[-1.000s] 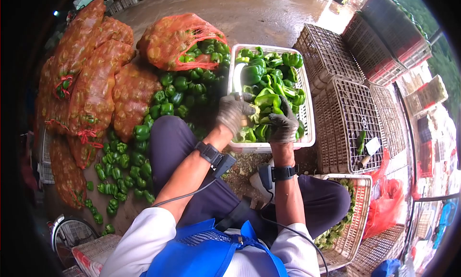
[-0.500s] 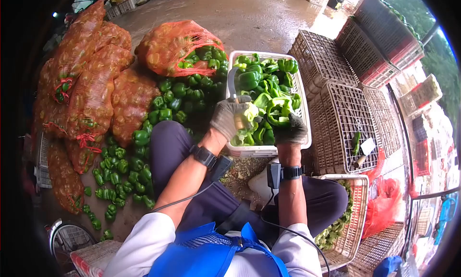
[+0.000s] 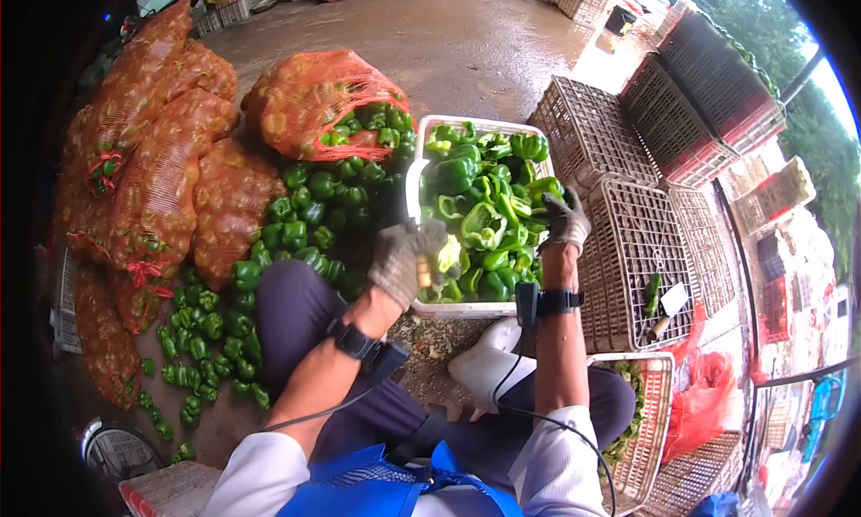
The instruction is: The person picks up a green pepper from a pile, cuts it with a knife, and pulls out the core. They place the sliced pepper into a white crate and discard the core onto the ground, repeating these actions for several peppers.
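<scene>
A white crate full of cut green peppers stands in front of my knees. My left hand, in a grey glove, rests at the crate's near left corner. It grips a knife with the blade pointing up, and a pale green pepper piece lies against its fingers. My right hand, also gloved, is at the crate's right rim with fingers apart and nothing in it. Both wrists carry black bands with cables.
Loose green peppers are heaped on the wet ground at left, beside orange net sacks. Empty grey crates stand at right. A basket of pepper trimmings and a red bag sit by my right knee.
My right hand let go of a pepper half and moved from the crate's middle to its right rim. My left hand came down toward the near corner with the knife.
</scene>
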### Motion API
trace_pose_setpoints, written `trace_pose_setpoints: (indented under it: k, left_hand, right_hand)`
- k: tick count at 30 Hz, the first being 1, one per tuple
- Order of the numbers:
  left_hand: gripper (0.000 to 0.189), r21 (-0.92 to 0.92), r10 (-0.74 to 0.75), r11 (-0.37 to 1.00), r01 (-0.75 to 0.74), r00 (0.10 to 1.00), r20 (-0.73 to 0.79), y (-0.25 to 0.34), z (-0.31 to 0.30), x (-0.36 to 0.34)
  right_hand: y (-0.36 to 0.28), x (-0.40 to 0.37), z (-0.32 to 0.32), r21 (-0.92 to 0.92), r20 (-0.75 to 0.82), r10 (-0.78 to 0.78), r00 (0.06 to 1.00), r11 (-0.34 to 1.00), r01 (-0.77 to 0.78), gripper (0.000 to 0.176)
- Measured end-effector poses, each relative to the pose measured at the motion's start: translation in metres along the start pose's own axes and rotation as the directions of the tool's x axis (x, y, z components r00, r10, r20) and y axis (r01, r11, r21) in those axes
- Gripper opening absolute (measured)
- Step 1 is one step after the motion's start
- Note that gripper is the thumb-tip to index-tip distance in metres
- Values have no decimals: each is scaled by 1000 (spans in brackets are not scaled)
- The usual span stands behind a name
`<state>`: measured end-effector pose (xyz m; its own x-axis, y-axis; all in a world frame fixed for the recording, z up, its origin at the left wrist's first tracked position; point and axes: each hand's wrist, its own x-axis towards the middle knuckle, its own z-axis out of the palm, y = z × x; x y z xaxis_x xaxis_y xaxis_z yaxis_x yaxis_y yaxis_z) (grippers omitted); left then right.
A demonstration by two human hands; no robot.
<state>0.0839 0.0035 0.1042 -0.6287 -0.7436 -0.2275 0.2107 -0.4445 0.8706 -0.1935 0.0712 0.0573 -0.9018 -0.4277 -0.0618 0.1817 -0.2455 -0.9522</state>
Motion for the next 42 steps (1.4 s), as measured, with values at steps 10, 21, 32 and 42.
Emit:
trace_pose_setpoints:
  k: [10,21,32,42]
  left_hand:
    - [33,22,-80,996,81,995,-54,9,-2,5]
    - [26,-140,-75,988,70,997,-36,15,14,13]
    - [25,-289,-81,945,151,967,240,24,38,-21]
    - [28,-192,-166,955,225,945,282,26,33,-61]
  right_hand:
    - [98,104,17,-816,574,-142,806,-182,549,35]
    - [30,71,14,-687,440,-184,879,562,461,31]
    - [-105,-149,33,-426,759,199,620,872,242,59]
    - [-133,-207,20,-386,585,219,781,922,31,40]
